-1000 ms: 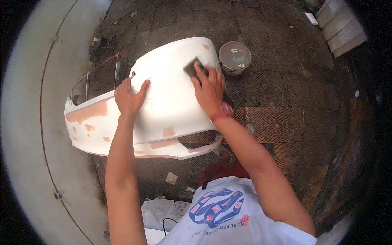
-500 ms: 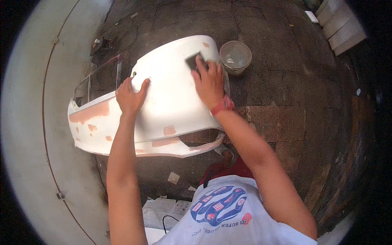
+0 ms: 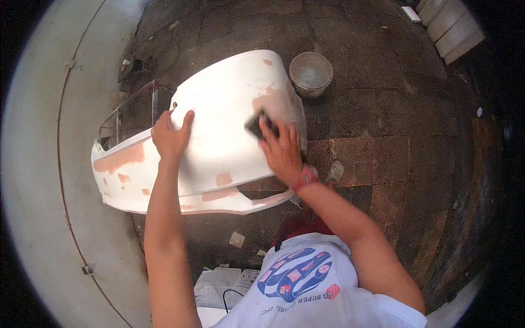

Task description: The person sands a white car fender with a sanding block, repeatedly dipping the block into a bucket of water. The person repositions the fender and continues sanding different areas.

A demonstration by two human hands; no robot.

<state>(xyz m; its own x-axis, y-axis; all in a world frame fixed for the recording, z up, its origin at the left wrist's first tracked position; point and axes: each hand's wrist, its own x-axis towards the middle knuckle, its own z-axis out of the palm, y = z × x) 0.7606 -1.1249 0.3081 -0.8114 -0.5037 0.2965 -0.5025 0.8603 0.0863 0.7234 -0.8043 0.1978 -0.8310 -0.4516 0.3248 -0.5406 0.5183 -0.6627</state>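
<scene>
A white car bumper with pinkish filler patches lies across the middle of the view. Its upper left edge is under my left hand, thumb spread on the white face and fingers curled over the rim, their tips partly hidden. My right hand holds a dark, flat sanding block, a little blurred, against the bumper's right part. Just above the block is a large filler patch.
A round bucket with cloudy water stands beyond the bumper's right end. A pale wall runs down the left side. Papers lie near my body, and a sandalled foot shows right of the bumper.
My right hand has slid the sanding block down the bumper toward me, uncovering the large filler patch. My left hand stays on the rim.
</scene>
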